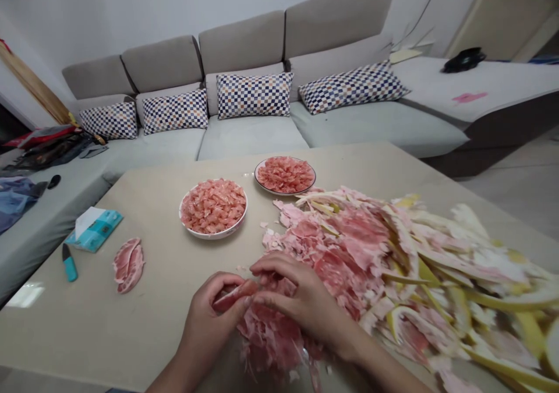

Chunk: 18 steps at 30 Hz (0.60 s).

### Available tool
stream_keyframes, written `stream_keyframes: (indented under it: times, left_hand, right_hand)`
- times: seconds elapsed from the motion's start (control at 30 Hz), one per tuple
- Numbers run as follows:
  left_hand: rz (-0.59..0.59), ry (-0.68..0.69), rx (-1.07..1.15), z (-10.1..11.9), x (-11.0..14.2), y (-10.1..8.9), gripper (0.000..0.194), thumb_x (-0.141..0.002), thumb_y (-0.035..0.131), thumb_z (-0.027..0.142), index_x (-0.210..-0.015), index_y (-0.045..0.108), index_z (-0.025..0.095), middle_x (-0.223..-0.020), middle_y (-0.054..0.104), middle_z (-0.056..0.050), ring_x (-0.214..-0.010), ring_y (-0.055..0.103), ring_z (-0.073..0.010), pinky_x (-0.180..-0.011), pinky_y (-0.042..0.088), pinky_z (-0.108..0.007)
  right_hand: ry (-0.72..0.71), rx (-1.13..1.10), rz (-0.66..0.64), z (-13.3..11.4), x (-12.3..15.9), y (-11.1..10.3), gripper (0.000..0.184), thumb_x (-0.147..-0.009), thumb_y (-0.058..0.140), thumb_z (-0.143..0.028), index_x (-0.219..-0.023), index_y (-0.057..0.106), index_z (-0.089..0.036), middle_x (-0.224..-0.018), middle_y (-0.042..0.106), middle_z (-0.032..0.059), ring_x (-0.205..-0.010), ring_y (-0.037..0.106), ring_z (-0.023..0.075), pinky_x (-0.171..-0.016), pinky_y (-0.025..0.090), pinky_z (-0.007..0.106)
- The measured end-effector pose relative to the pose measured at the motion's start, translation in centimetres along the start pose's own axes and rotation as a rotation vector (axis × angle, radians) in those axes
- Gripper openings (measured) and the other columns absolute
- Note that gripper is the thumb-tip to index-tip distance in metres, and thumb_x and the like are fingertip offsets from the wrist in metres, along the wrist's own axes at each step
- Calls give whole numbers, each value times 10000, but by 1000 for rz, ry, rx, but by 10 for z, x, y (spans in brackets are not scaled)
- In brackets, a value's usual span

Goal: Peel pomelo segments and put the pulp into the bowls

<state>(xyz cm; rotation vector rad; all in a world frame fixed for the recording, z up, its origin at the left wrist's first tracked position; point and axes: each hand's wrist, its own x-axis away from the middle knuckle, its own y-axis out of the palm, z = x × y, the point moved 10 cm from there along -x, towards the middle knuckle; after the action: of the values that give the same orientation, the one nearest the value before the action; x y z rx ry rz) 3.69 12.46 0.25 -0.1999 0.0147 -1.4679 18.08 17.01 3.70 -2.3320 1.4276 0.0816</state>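
My left hand (209, 323) grips a pink pomelo segment (233, 296) at its near end. My right hand (297, 297) curls over the segment's other end, its fingers on the pink flesh and torn membrane. Both hands rest against a heap of pink membrane and pale yellow pomelo rind (345, 259) that covers the right of the beige table (144, 335). A white bowl (213, 235) heaped with peeled pink pulp stands ahead of my hands. Behind it is a plate (279, 193) of the same pulp. A loose piece of pink flesh (128, 265) lies to the left.
A tissue packet (94, 229) and a teal-handled utility knife (69, 262) lie at the table's left. Beyond the far edge stands a grey sectional sofa (248, 140) with checkered cushions (254, 95). Clothes lie on its left end.
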Motion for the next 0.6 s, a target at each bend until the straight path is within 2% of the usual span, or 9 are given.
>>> stream_keyframes:
  times: [0.1, 0.2, 0.43, 0.6]
  left_hand:
    - [-22, 34, -38, 1, 1, 2, 121, -745, 723, 245, -853, 723, 192, -881, 686, -67, -848, 643, -223, -745, 519, -270]
    - [-40, -3, 17, -2, 1, 3, 126, -721, 742, 236, -834, 732, 182, -852, 694, -73, -809, 648, -226, -713, 521, -274]
    - [-105, -104, 190, -10, -1, 7, 197, -660, 806, 273, -806, 722, 169, -790, 726, -57, -705, 659, -196, -634, 507, -256]
    - [-93, -93, 211, -9, -3, 3, 186, -679, 802, 280, -803, 713, 175, -838, 752, -61, -765, 682, -196, -694, 504, -252]
  right_hand:
    - [-27, -53, -16, -5, -2, 5, 138, -776, 758, -290, -893, 723, -224, -873, 703, 42, -852, 638, 197, -792, 476, 304]
    - [1, -110, -41, -6, -4, 7, 59, -802, 726, -274, -798, 735, -216, -792, 710, 28, -776, 642, 177, -738, 471, 280]
    - [186, -272, -72, 13, -3, 13, 177, -793, 704, -366, -796, 719, -189, -781, 690, 26, -742, 620, 165, -682, 466, 254]
    - [301, -431, -85, 28, 0, 20, 312, -771, 703, -476, -806, 669, -167, -750, 644, 7, -676, 578, 130, -631, 445, 233]
